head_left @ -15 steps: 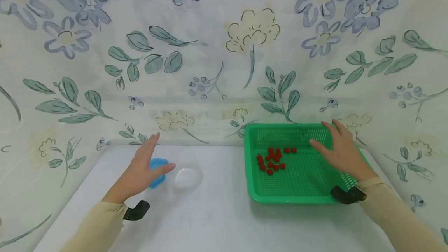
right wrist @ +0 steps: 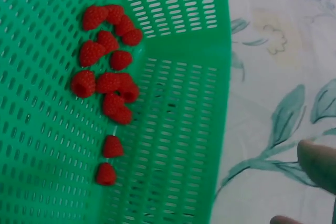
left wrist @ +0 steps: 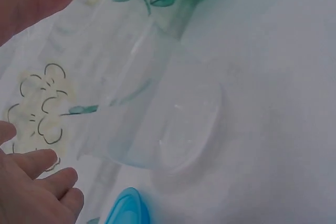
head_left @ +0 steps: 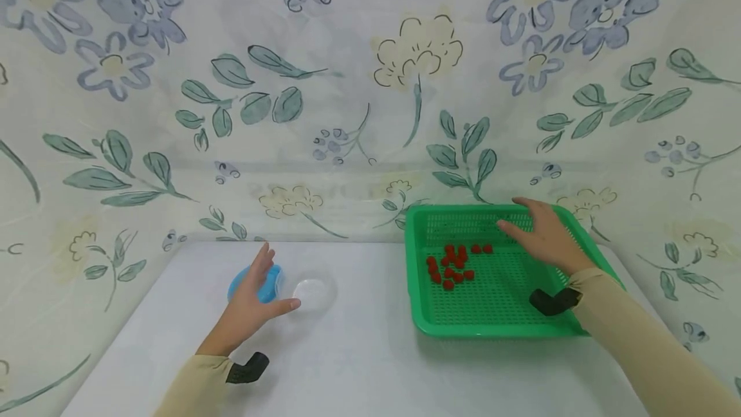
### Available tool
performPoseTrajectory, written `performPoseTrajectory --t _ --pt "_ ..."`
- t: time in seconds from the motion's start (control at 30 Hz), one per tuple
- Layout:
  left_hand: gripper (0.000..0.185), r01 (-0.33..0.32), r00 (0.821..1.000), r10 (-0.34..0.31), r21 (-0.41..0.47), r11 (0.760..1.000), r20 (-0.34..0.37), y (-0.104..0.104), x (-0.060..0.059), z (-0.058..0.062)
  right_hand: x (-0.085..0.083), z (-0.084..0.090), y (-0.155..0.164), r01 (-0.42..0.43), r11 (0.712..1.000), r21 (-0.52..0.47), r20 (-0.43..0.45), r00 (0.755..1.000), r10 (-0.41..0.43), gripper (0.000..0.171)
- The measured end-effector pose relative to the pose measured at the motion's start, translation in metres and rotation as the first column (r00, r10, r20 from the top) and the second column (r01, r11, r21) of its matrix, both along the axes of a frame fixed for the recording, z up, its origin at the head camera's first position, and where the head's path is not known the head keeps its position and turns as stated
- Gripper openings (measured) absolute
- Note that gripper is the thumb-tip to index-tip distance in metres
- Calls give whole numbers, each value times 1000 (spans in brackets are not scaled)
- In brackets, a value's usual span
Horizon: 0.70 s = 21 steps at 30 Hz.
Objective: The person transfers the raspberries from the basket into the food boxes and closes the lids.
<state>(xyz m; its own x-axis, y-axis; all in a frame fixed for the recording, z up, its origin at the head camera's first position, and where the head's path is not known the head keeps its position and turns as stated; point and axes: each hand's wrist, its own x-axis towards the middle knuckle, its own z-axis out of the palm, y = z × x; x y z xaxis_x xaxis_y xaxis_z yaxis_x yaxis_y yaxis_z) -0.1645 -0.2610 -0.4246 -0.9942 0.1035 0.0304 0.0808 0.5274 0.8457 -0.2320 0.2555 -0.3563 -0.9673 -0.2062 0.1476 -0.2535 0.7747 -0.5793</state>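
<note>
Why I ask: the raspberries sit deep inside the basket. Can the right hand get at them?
Probably yes: the right hand hovers open over the green basket, beside the raspberries, with nothing between them.

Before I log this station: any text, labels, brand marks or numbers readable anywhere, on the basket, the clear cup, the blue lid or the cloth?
None can be read in any view.
Green basket: plain slotted plastic, no mark visible.
Clear cup: no print seen.
Blue lid: partly hidden by the left hand, no print on the visible part.
Backdrop cloth: only flower and leaf drawings.
</note>
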Motion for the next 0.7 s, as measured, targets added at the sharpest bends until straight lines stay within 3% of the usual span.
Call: performPoseTrajectory --t 0.33,0.5,0.7 --pt "135 32 999 -37 138 990 34 4 -5 -24 -23 -11 -1 -21 996 -87 167 985 36 74" --pt "137 -15 999 11 103 995 38 9 -8 -29 -32 -17 -6 -8 996 -88 233 972 28 67" --pt "137 -81 992 70 104 991 104 17 -9 -31 -40 -30 -6 -49 997 -53 280 958 62 55"
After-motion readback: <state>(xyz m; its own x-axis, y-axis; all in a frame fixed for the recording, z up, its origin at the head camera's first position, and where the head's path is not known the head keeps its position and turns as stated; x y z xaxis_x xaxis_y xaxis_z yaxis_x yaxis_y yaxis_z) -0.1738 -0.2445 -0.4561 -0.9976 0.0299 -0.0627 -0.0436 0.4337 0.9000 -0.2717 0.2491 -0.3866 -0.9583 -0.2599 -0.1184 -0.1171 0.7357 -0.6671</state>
